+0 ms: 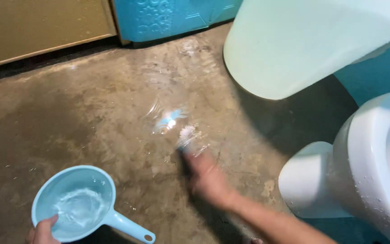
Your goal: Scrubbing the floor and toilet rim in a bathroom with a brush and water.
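My left hand (pixel 43 230) grips the rim of a light blue plastic dipper (pixel 75 203) with a short handle, held low at the bottom left; some water sloshes inside it. My right hand (pixel 207 177) is blurred by motion in the lower middle. It is closed around the dark handle of a scrub brush (pixel 187 135) whose white bristles press on the wet concrete floor (pixel 91 113). A splash of water glints on the floor just left of the bristles.
A white toilet bowl (pixel 366 167) stands at the right, its pedestal near my right forearm. A large pale green bucket or basin (pixel 294 45) sits behind it. A blue door (pixel 168 18) and a tan panel (pixel 37 27) line the far edge.
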